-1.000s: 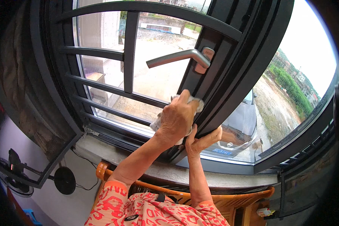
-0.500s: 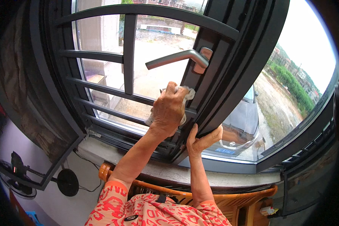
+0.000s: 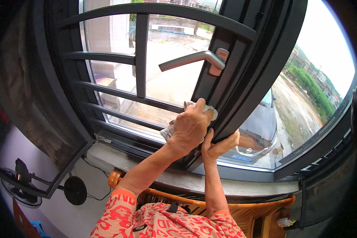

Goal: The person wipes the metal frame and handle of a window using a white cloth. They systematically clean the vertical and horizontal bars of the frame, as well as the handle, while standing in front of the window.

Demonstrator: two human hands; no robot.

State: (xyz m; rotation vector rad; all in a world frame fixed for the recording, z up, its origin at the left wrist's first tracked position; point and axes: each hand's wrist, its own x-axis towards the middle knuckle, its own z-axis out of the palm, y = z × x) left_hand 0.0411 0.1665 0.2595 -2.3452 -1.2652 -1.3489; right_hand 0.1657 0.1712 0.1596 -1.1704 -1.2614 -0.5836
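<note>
A pale crumpled cloth (image 3: 168,130) is bunched in my left hand (image 3: 189,126), its fingers closed around it. That hand presses the cloth on the dark upright of the window sash (image 3: 236,85), below the grey lever handle (image 3: 192,60). Lower down and to the right, my right hand (image 3: 221,147) grips the edge of the same sash, thumb on one side and fingers on the other. Part of the cloth is hidden under my left hand.
Dark bars (image 3: 141,55) cross the window. Below runs a pale sill (image 3: 162,174), with a wooden bench (image 3: 202,206) close under it. A black fan (image 3: 23,186) stands at the lower left. Outside, a parked car (image 3: 258,127) shows through the right pane.
My left hand has slid the cloth a little down the sash, farther from the handle. My right hand keeps its hold on the sash edge. The whole view has shifted slightly.
</note>
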